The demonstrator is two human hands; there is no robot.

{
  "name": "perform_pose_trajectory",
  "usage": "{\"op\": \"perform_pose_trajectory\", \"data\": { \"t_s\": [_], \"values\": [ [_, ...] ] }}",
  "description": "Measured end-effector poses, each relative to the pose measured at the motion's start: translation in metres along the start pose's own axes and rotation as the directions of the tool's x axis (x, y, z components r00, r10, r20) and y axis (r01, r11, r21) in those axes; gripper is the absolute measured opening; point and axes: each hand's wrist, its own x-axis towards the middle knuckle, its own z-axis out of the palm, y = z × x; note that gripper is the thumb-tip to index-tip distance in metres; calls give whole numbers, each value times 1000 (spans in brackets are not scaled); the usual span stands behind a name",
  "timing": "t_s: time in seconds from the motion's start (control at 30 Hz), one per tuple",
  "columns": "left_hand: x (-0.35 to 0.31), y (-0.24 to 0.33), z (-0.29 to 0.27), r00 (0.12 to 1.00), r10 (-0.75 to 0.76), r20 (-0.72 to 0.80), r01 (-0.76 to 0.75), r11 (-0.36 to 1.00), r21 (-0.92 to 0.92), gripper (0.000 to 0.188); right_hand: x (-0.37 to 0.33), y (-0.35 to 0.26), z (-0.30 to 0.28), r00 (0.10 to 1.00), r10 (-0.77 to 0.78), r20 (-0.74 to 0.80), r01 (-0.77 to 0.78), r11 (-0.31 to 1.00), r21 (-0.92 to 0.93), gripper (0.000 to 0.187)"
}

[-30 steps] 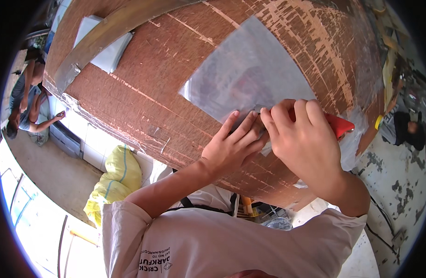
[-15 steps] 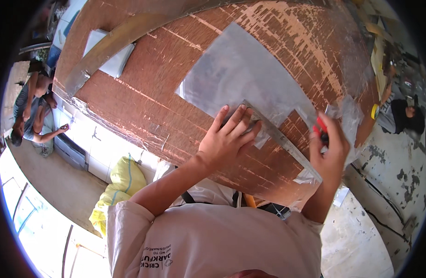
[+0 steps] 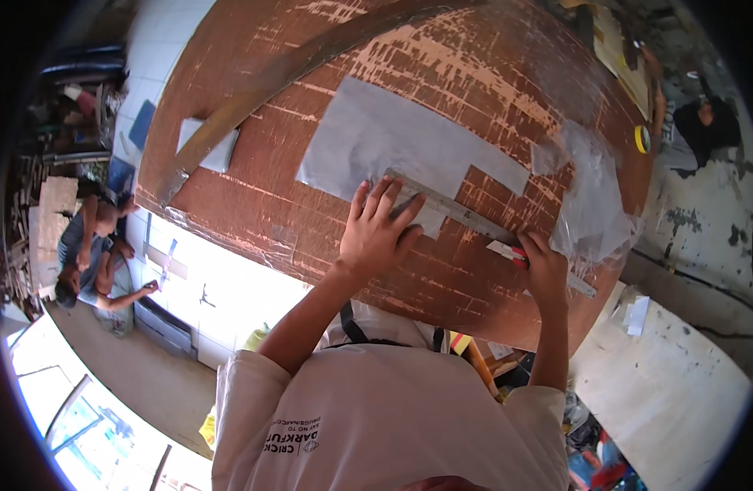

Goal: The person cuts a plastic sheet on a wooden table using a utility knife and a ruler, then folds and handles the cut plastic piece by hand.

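Note:
A grey translucent plastic sheet [image 3: 401, 131] lies on the scratched brown wooden table [image 3: 311, 237]. Across its near edge runs a long metal ruler [image 3: 466, 217], slanting toward the table's near right. My left hand [image 3: 380, 229] rests on the ruler's left end, fingers spread and pressing down. Closed around a red utility knife [image 3: 519, 256], my right hand [image 3: 546, 266] is at the ruler's right part. The knife's pale front end points left along the ruler; its tip is too small to make out.
Crumpled clear plastic [image 3: 593, 196] and a yellow tape roll [image 3: 642, 139] are at the table's right. A long curved strip [image 3: 286, 78] crosses the far left over a white stack [image 3: 217, 147]. People [image 3: 94, 245] sit beyond the left edge; another [image 3: 703, 123] is at the right.
My right hand has brought the knife from above the sheet's right corner down to the ruler. My left hand stays on the ruler. The whole view has shifted and turned.

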Motion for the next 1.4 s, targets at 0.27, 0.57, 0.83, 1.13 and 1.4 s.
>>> {"op": "perform_pose_trajectory", "data": {
  "t_s": [0.27,0.57,0.83,1.13,1.4],
  "values": [
    [-15,-12,1,907,-42,-420,-63,970,-233,57,-3,-6,-26,998,-62,-28,58,991,-124,67],
    [-17,-18,0,884,-160,-440,-50,902,-429,54,17,-18,-128,922,-163,-352,61,957,-284,82],
    [-14,-18,-6,901,-196,-386,-28,864,-502,56,-8,-53,-97,971,17,-239,-28,999,-42,89],
    [-11,-18,-7,912,-200,-357,-27,841,-541,52,-71,-107,-9,914,393,-103,-250,743,621,82],
    [-15,-26,-8,896,-193,-401,-85,810,-580,50,-97,-169,45,830,533,164,-22,-263,965,75]
  ]
}}
